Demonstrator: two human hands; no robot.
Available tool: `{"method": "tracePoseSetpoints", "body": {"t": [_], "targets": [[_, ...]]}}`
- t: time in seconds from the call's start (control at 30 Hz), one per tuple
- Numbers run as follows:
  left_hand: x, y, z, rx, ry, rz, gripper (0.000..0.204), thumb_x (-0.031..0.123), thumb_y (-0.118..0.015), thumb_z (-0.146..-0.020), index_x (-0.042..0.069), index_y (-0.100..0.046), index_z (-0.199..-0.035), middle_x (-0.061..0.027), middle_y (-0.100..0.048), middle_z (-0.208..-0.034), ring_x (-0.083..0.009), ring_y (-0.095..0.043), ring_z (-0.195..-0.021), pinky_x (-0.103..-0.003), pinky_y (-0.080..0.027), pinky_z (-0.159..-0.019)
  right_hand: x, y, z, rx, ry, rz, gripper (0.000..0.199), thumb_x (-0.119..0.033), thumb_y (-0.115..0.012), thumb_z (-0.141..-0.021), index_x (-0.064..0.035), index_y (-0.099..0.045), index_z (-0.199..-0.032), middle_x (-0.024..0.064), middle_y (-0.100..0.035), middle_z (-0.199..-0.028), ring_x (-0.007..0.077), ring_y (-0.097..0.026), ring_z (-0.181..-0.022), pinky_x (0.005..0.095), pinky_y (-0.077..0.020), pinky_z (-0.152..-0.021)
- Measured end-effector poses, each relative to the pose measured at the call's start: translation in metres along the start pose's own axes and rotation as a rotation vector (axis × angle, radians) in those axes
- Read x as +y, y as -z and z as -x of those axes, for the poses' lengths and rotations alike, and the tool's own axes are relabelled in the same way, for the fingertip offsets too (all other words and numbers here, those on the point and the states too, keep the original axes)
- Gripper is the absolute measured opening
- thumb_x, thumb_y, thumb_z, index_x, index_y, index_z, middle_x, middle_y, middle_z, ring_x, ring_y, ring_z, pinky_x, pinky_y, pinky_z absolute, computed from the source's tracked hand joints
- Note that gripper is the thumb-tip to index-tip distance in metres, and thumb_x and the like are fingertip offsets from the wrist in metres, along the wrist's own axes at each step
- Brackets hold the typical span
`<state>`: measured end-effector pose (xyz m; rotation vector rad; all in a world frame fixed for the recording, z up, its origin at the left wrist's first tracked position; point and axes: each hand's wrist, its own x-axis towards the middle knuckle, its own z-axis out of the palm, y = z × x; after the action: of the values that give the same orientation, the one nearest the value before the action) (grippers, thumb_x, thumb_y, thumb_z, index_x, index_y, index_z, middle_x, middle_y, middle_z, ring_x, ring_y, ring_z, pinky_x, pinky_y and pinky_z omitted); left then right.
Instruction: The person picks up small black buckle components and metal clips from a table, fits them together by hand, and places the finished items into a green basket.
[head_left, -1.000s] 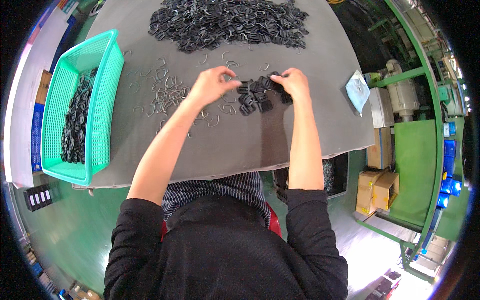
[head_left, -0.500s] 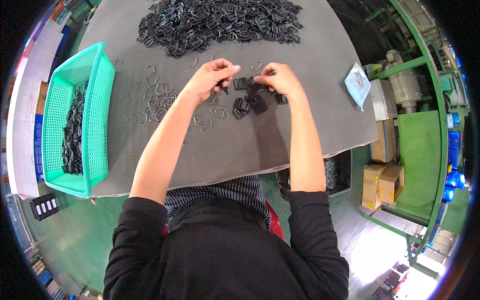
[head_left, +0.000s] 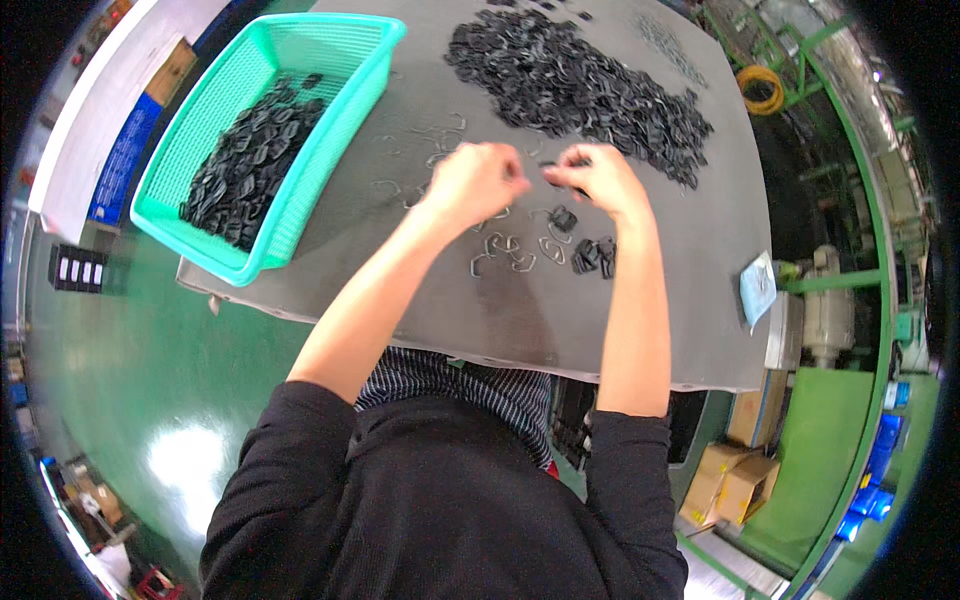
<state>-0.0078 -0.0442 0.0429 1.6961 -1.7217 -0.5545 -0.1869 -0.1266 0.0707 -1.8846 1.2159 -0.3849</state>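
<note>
My left hand point(head_left: 478, 185) is closed and smeared by motion above the table; what its curled fingers hold, if anything, is hidden. Close by on its right, my right hand point(head_left: 605, 182) pinches a small black plastic buckle point(head_left: 548, 169) between thumb and fingers. Below the hands lie a few loose black buckles point(head_left: 597, 257), partly behind my right forearm. Bent metal wire rings point(head_left: 503, 246) are scattered under and around my left wrist. Beyond my right hand spreads a large heap of black buckles point(head_left: 590, 90), some with wire rings showing among them.
A green plastic basket point(head_left: 372, 90) partly filled with black pieces stands on the table at the left. At the far right, small metal pieces point(head_left: 668, 48) lie in a patch. A light blue packet point(head_left: 757, 288) rests near the table's right edge, by green metal framing point(head_left: 835, 280).
The whole view has turned, so the basket and heap appear shifted rightward. My right hand has come away from the loose buckles with one in its fingers. My left hand has turned.
</note>
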Motion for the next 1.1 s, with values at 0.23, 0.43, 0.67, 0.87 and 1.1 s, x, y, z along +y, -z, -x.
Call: {"method": "tracePoseSetpoints", "body": {"t": [0.23, 0.43, 0.67, 0.87, 1.1], "targets": [[-0.040, 0.203, 0.056, 0.678, 0.143, -0.659, 0.030, 0.032, -0.057, -0.085, 0.008, -0.061, -0.102, -0.0163, -0.060, -0.106, -0.0328, -0.056, -0.101, -0.042, -0.044, -0.084, -0.196, -0.119, -0.045, 0.029, 0.468, -0.308, 0.053, -0.039, -0.076, -0.069, 0.0017, -0.061, -0.100, 0.0177, -0.063, -0.099, 0.0194, -0.065, -0.079, 0.0310, -0.0526, -0.066], [-0.018, 0.163, 0.055, 0.746, -0.059, -0.395, 0.018, 0.018, -0.060, -0.083, 0.006, -0.061, -0.097, -0.0128, -0.060, -0.098, -0.0287, -0.058, -0.092, -0.039, -0.045, -0.080, -0.135, -0.093, -0.027, 0.354, 0.643, 0.013, 0.045, -0.033, -0.075, -0.070, -0.0062, -0.063, -0.103, 0.0130, -0.063, -0.104, 0.0252, -0.062, -0.094, 0.0336, -0.0495, -0.080], [0.022, -0.035, -0.001, 0.021, -0.050, -0.156, 0.027, 0.029, -0.067, -0.078, 0.007, -0.061, -0.094, -0.0129, -0.064, -0.091, -0.0291, -0.062, -0.087, -0.039, -0.049, -0.074, 0.113, 0.024, 0.064, 0.539, -0.456, 0.448, 0.037, -0.028, -0.076, -0.068, -0.0112, -0.062, -0.098, 0.0097, -0.064, -0.102, 0.0245, -0.057, -0.104, 0.0368, -0.0454, -0.087], [0.019, -0.110, -0.016, -0.104, -0.175, -0.076, 0.028, 0.020, -0.071, -0.073, 0.005, -0.060, -0.094, -0.0141, -0.060, -0.081, -0.0298, -0.060, -0.079, -0.038, -0.047, -0.072, 0.164, 0.034, 0.074, 0.466, -0.273, -0.121, 0.029, -0.024, -0.075, -0.070, -0.0061, -0.063, -0.090, 0.0050, -0.064, -0.078, 0.0166, -0.060, -0.071, 0.0307, -0.0477, -0.060], [0.010, -0.068, -0.019, -0.531, 0.325, 1.041, 0.017, 0.017, -0.063, -0.085, 0.006, -0.057, -0.096, -0.0007, -0.059, -0.087, -0.0092, -0.060, -0.076, -0.023, -0.048, -0.059, 0.123, 0.019, 0.097, 0.346, -0.427, 0.266, 0.034, -0.036, -0.074, -0.069, -0.0062, -0.068, -0.086, 0.0122, -0.068, -0.087, 0.0246, -0.064, -0.084, 0.0355, -0.0490, -0.076]]}}
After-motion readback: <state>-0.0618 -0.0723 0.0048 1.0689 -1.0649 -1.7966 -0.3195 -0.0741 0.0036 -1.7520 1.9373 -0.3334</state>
